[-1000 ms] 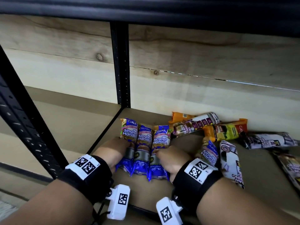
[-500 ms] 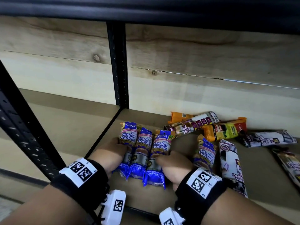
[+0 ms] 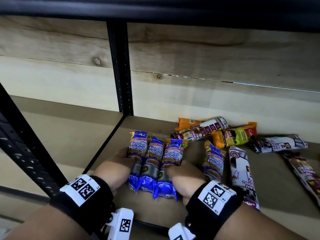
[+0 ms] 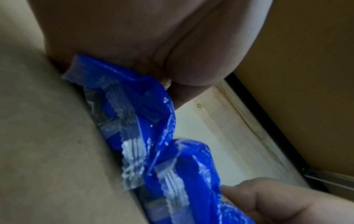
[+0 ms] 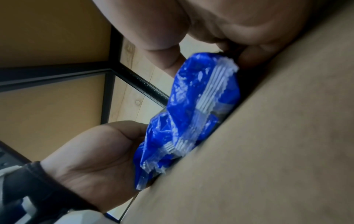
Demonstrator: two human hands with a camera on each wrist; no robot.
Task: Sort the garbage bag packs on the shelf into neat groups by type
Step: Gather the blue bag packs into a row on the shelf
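Note:
Three blue Singlet Handle packs (image 3: pixel 154 160) lie side by side on the shelf board (image 3: pixel 107 153) near its left front corner, the right one set slightly nearer me. My left hand (image 3: pixel 117 163) cups the left pack's side with the thumb on top. My right hand (image 3: pixel 185 179) grips the right pack's side, fingers curled. The wrist views show the packs' crimped blue ends (image 4: pixel 145 121) (image 5: pixel 197 109) squeezed between both palms. A fourth blue pack (image 3: pixel 213 161) lies apart, just right of my right hand.
Mixed packs lie to the right: a white draw string pack (image 3: pixel 240 172), another (image 3: pixel 278 142), orange packs (image 3: pixel 233 135) (image 3: pixel 187 122), a purple draw string pack (image 3: pixel 202 129) and one at the edge (image 3: pixel 306 174). A black upright (image 3: pixel 121 66) stands behind the wooden back wall side.
Both hands stay on the three blue packs; the right pack has slid a little toward the shelf front. The fourth blue pack is more exposed beside my right hand.

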